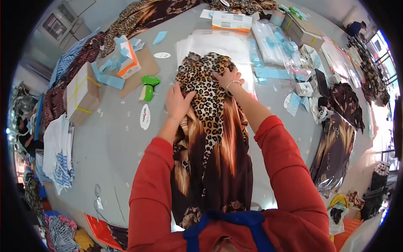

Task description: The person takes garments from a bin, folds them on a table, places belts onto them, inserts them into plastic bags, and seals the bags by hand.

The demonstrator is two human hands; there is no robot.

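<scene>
A leopard-print and dark brown garment (210, 109) lies lengthwise on the grey table in front of me, its lower end close to my body. My left hand (179, 101) rests at its left edge, fingers stretched out and thumb apart on the fabric. On the upper right edge, my right hand (229, 80) lies with its fingers spread and the thumb on the cloth. Under the garment's top end shows a stack of clear plastic bags (195, 44). A green tagging gun (148, 87) and an oval white label (145, 116) lie left of my left hand.
Orange-and-white boxes (128, 63) (231, 22) hold blue-and-white strips. Tied cardboard bundles stand at the left (82, 94) and back right (303, 28). A bagged garment (334, 151) lies on the right side. Folded white cloths (57, 143) hang at the left edge.
</scene>
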